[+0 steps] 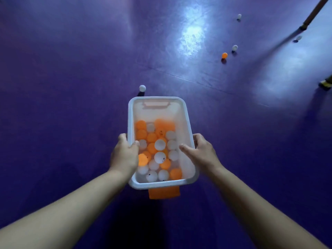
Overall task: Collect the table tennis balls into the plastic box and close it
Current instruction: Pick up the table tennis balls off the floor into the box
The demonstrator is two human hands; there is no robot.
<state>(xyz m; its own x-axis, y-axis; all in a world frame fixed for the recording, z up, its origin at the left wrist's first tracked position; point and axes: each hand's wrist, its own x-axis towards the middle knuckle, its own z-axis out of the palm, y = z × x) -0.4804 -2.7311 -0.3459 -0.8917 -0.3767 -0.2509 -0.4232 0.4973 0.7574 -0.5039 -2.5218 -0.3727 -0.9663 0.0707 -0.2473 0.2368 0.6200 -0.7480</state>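
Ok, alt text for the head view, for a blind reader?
A left hand and a right hand grip the long sides of an open plastic box of orange and white table tennis balls against a purple floor. One white ball lies just past it; an orange ball and three white balls lie farther right.

Open purple floor [71, 69] surrounds the white ball [142, 88], with the plastic box [156, 98] close on its near side.

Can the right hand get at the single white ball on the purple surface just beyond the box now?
Probably not yet. The right hand holds the translucent white plastic box, so it is busy. The small white ball lies uncovered past the far rim.
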